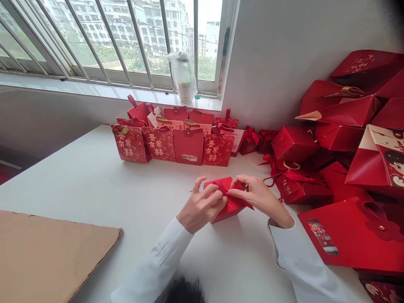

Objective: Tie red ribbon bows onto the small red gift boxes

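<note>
A red gift box [223, 216] stands on the white table in front of me, with a red ribbon [237, 199] across its top. My left hand [203, 205] is over the box's left side, its fingers curled and closed on the ribbon. From the right, my right hand [252, 192] pinches the ribbon between thumb and forefinger near the middle of the box top. The ribbon's knot is partly hidden by my fingers. One pointed ribbon end lies towards the right edge of the box.
Several red gift boxes [188, 145] stand in rows by the wall. A heap of red boxes [295, 145] fills the right side. A cardboard sheet [53, 256] lies at the left front. On the windowsill [126, 91] stands a bagged cup [184, 82].
</note>
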Demonstrator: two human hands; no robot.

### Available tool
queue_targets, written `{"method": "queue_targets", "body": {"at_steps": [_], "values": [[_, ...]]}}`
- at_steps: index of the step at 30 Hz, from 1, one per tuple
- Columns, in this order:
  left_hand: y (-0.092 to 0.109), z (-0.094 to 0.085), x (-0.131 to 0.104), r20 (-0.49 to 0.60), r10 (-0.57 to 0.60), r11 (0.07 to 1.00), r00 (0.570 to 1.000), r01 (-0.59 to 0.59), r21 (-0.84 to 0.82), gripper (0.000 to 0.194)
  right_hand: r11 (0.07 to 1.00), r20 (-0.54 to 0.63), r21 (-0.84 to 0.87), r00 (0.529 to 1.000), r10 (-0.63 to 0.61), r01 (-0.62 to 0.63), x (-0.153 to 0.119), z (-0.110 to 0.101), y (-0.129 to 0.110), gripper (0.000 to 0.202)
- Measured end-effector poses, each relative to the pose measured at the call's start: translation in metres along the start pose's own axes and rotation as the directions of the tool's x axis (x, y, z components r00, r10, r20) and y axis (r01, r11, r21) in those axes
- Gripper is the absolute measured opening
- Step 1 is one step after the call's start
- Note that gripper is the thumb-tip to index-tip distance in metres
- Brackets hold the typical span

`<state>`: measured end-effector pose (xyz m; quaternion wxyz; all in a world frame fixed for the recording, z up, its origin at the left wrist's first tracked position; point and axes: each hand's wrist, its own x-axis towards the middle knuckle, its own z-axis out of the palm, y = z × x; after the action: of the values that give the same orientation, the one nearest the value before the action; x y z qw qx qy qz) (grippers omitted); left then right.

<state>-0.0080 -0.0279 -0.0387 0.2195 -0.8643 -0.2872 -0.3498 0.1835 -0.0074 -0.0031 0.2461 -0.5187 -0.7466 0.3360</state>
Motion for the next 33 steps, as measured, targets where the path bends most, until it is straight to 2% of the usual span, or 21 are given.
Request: {"method": "queue_targets", "body": {"at_steps": [3, 7, 12, 16, 19, 24, 29, 33], "values": [[-0.002, 0.001, 0.0, -0.02, 0.011, 1.0, 1.0, -0.011, 0.012, 0.02, 0.999, -0.021, -0.027, 0.999, 0.043, -0.043, -0.002, 0.003, -0.004, 0.016], [-0.007, 0.001, 0.0, -0.062, 0.034, 0.999, 0.997, -0.033, 0.016, 0.017, 0.995, -0.016, 0.025, 0.995, 0.096, -0.096, -0.004, 0.005, -0.005, 0.017], [-0.015, 0.003, 0.0, -0.105, 0.037, 0.999, 0.994, -0.04, -0.021, 0.015, 0.997, -0.065, 0.027, 0.995, 0.079, -0.077, -0.003, 0.007, -0.004, 0.017], [-0.019, 0.003, -0.002, -0.104, 0.039, 0.999, 0.994, -0.043, -0.033, 0.016, 0.997, -0.082, 0.03, 0.994, 0.072, -0.07, 0.0, 0.007, 0.001, 0.016], [-0.02, 0.003, -0.002, -0.094, 0.044, 0.998, 0.995, -0.048, -0.036, 0.017, 0.993, -0.072, 0.035, 0.991, 0.113, -0.111, 0.001, 0.006, 0.004, 0.01], [-0.018, 0.005, -0.004, -0.083, 0.069, 0.996, 0.994, -0.074, -0.055, 0.017, 0.988, -0.034, 0.024, 0.988, 0.151, -0.15, 0.0, 0.004, 0.004, 0.013], [-0.017, 0.004, -0.007, -0.085, 0.02, 0.998, 0.996, -0.025, -0.051, 0.023, 0.986, -0.04, 0.086, 0.989, 0.145, -0.141, 0.0, 0.006, 0.002, 0.016], [-0.019, 0.006, -0.013, -0.124, -0.039, 0.996, 0.992, 0.029, -0.079, 0.019, 0.971, -0.049, 0.153, 0.98, 0.195, -0.185, 0.002, 0.008, 0.002, 0.017]]}}
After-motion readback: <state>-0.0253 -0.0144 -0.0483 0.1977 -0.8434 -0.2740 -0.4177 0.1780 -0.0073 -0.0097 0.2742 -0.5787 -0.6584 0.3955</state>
